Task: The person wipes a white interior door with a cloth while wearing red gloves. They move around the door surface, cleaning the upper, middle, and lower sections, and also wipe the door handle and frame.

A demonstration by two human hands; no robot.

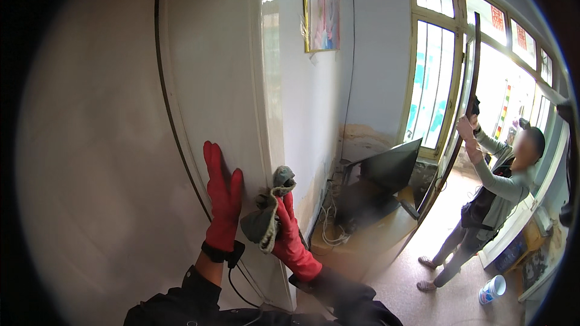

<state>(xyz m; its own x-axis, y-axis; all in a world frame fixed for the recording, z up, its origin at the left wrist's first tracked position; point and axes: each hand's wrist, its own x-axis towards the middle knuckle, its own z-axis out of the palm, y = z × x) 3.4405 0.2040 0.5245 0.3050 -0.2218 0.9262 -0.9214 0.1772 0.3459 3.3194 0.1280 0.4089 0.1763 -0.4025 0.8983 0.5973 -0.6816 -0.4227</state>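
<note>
My left hand, in a red rubber glove, lies against the face of a pale door with its fingers pointing up. A black strap with a small box and a cable circles that wrist. In my right hand, gloved in red too, is a bunched grey-green cloth. The cloth rests at the door's vertical edge, just right of my left hand. Part of the right palm is hidden behind the cloth.
On the right, a co-worker holds the edge of another door by the bright doorway. A dark flat-screen monitor stands on a wooden table with loose white cables. A white bucket sits on the floor. A framed picture hangs above.
</note>
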